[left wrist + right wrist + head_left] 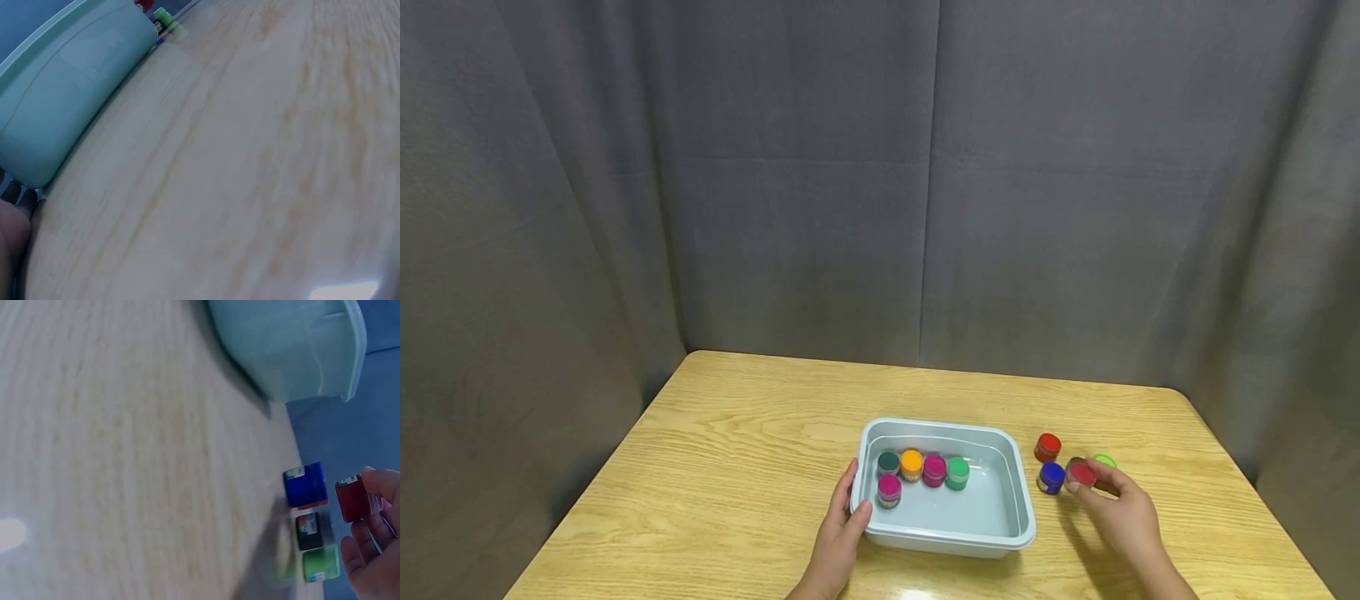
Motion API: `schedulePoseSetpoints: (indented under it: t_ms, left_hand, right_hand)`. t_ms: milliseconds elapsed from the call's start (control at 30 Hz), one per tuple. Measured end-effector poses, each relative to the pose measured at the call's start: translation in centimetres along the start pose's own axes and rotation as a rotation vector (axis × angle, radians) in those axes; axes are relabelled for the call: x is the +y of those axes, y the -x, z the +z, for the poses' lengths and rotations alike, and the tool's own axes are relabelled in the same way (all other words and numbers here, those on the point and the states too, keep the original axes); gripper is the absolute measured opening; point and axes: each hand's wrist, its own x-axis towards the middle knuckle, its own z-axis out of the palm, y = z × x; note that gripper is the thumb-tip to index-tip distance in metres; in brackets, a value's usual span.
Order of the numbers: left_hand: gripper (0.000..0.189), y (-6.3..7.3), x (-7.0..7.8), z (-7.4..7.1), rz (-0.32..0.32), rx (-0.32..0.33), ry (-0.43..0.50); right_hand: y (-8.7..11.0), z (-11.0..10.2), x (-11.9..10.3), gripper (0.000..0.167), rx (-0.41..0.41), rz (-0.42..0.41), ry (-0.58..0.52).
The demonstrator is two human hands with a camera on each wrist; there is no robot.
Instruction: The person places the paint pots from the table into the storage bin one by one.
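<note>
A pale blue plastic tray (940, 542) lies on the table, and my left hand (838, 533) grips its left end, thumb over the rim. Inside it stand several small paint jars: dark green (888, 463), orange (912, 465), two magenta, one of them in front (889, 490), and green (957, 472). To the tray's right, my right hand (1123, 512) pinches a dark red paint jar (353, 499) between thumb and fingers, lifted off the table. Close by on the table are a blue jar (305, 485), a black jar (309, 531), a light green jar (321, 564) and a red jar (1048, 447).
The wooden table (730, 483) spreads out on both sides of the tray. Grey curtains (805, 183) hang behind it and at both sides.
</note>
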Motion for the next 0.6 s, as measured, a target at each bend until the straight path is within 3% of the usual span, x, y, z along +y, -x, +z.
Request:
schedulePoseSetpoints:
  t_ms: [300,600]
  left_hand:
    - [0.061,-0.1,-0.3,0.1,-0.012,-0.012,0.009]
    - [0.061,-0.1,-0.4,0.0,-0.012,-0.007,0.011]
  right_hand:
    - [0.6,-0.4,-2.4,0.073,-0.039,-0.064,-0.019]
    - [1.5,0.9,-5.5,0.062,-0.096,-0.145,-0.087]
